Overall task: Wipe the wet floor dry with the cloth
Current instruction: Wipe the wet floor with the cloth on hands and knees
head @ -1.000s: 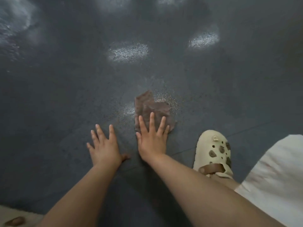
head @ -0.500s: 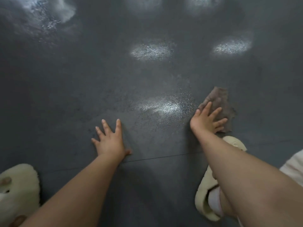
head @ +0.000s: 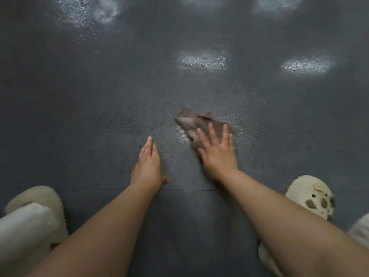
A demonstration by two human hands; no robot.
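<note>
A person's right hand is pressing a crumpled brown cloth flat against the dark grey speckled floor, fingers straight and spread, the cloth's long axis running far-left to near-right and jutting out beyond the fingertips. The left hand is lying flat just to the left, fingers together. Glistening wet specks are sitting right of the cloth; cream clogs are flanking both arms.
</note>
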